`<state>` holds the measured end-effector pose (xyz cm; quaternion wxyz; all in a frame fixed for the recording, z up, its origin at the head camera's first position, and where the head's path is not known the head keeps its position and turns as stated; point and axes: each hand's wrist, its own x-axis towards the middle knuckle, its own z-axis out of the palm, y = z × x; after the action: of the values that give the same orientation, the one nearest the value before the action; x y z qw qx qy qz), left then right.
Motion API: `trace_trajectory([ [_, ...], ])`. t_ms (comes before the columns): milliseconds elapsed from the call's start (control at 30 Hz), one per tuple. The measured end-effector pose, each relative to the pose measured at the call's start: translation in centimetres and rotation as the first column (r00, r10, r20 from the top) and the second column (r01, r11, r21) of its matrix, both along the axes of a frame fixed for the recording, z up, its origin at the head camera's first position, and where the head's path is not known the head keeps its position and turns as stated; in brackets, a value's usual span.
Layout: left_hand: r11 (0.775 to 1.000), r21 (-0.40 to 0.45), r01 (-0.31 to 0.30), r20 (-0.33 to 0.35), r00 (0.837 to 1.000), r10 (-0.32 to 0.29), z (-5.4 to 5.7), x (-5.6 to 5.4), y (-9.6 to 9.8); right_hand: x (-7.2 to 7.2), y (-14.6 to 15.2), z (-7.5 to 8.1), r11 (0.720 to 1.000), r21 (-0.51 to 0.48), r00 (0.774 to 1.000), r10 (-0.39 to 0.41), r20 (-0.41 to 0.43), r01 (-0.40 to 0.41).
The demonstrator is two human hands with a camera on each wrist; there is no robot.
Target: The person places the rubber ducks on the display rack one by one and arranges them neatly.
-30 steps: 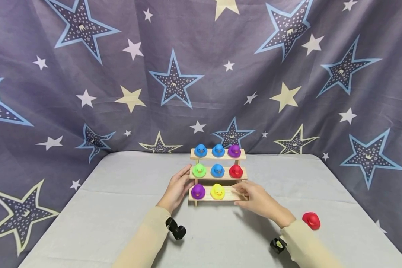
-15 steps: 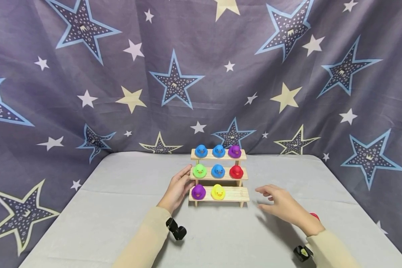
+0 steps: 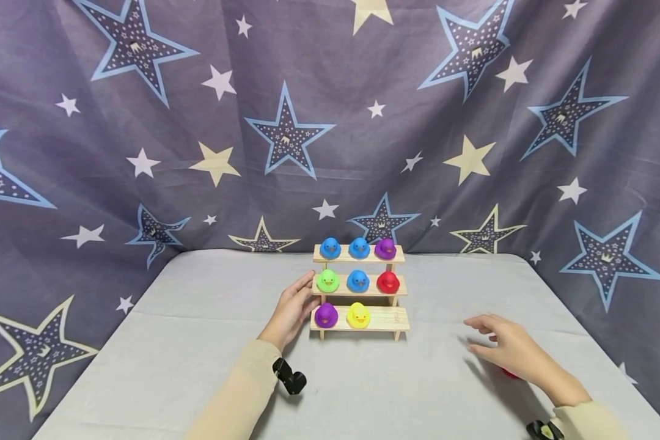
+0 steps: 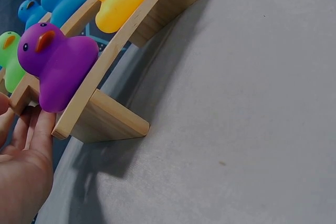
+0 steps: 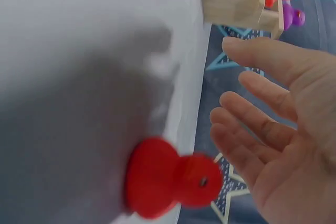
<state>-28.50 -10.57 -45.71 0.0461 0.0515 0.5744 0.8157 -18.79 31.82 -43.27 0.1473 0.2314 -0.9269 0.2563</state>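
Observation:
A three-tier wooden display rack (image 3: 382, 319) stands at the back of the table, bearing several rubber ducks. My left hand (image 3: 289, 310) rests against its left side, fingers fairly straight, touching near the middle shelf's end. Nearest it are a purple duck (image 4: 63, 66) and a green duck (image 4: 9, 59); a yellow duck (image 3: 359, 315) sits beside the purple one on the bottom shelf. To the rack's right, my right hand (image 3: 514, 348) hovers over the table with fingers apart and nothing held. A loose red duck (image 5: 173, 179) lies below that hand, mostly hidden by it in the head view.
Blue ducks (image 3: 359, 247) and a purple duck (image 3: 385, 249) line the top shelf. On the middle shelf a red duck (image 3: 388, 282) sits at the right. A grey cloth covers the table (image 3: 209, 348); a star-patterned curtain (image 3: 330, 153) hangs behind and at both sides.
My right hand has moved away from the bottom shelf's right end, rightward and nearer, until over the loose red duck. The left hand and the rack have stayed put.

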Motion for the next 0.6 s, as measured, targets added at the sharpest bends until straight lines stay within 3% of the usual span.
trace_trajectory([
  [600, 1.0, -0.005, 0.007, -0.008, 1.0, -0.007, 0.0, 0.0, -0.1, 1.6, 4.1, -1.2, 0.994, 0.066, 0.993, -0.085, -0.084, 0.09],
])
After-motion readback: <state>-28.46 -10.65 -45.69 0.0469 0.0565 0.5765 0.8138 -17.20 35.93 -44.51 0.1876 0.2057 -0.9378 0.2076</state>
